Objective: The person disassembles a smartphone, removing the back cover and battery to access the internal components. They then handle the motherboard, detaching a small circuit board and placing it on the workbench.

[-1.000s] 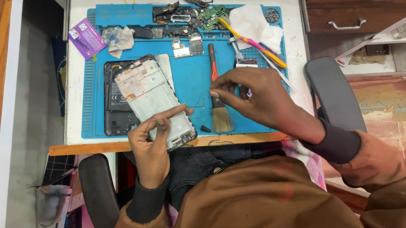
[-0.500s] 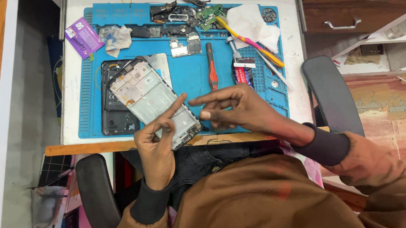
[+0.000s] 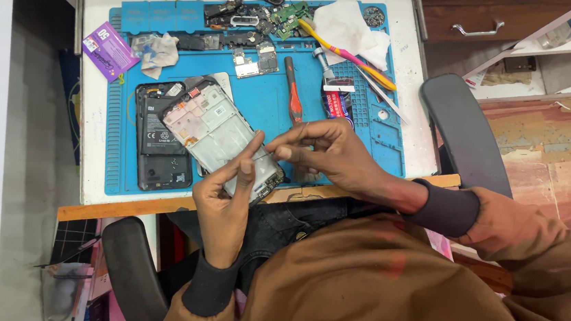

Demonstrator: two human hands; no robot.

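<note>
My head view is evenly and brightly lit, with soft, diffuse light and no single obvious source. Shadows are faint — I see only a soft one under the right hand (image 3: 340,160) on the blue mat (image 3: 263,103). Mild glare whitens the tabletop (image 3: 88,129). Focus is sharp at centre; small parts stay fine-grained and hard to resolve.

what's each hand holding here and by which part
The left hand holds the phone frame by its lower end. The right hand pinches at that same end; whether it holds anything cannot be told.
</note>
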